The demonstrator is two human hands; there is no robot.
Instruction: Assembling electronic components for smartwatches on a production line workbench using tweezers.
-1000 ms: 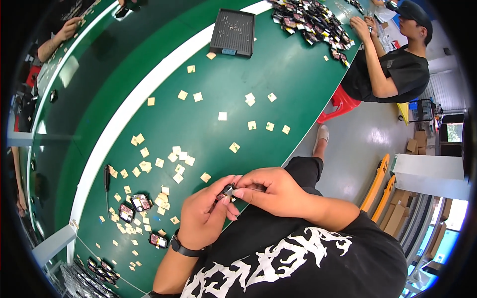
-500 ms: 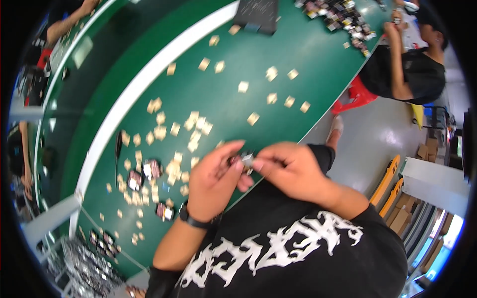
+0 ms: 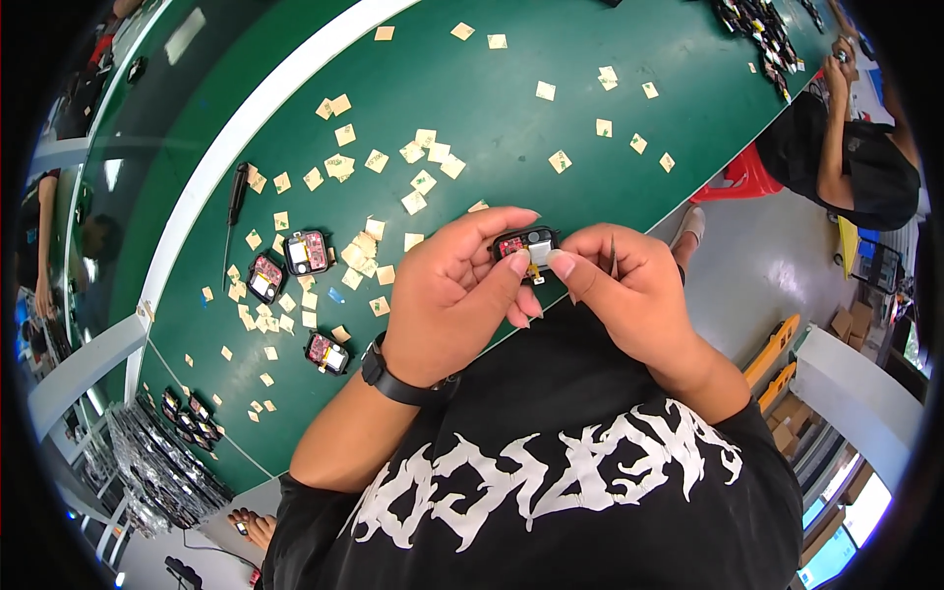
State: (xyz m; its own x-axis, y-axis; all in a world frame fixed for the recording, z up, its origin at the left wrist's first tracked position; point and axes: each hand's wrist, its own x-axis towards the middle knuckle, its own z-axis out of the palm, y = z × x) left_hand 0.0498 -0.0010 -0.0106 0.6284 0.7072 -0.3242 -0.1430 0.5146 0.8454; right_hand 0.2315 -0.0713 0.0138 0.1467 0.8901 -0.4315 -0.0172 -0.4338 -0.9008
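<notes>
holding, in the left hand [image 3: 457, 285], a small rounded-rectangular black plastic module [image 3: 526, 239], open-faced, with a red circuit board [image 3: 508, 250] and a silver-white block [image 3: 541, 253] inside, over the near edge of a long dark-green table [image 3: 501, 182]. gripping the module at its left side, thumb pressed on its face and the other fingers curled behind and below. meeting its right edge with the right hand [image 3: 634, 295], closed to a narrow pinch of thumb and bent forefinger; cannot tell whether gripping the frame or the block. wearing a black wristband [image 3: 393, 382] on the left wrist.

showing, left of the left hand, three similar black-framed modules [image 3: 307, 252], two side by side and one apart, among many small cream-coloured square slips [image 3: 377, 160], some overlapping, some strewn singly. showing too, farther left, a black-handled screwdriver [image 3: 237, 197] with a thin shaft. seeing, at upper right, a heap of small dark parts [image 3: 757, 29] and a person in black [image 3: 870, 182] by a red plastic stool [image 3: 742, 177].
</notes>
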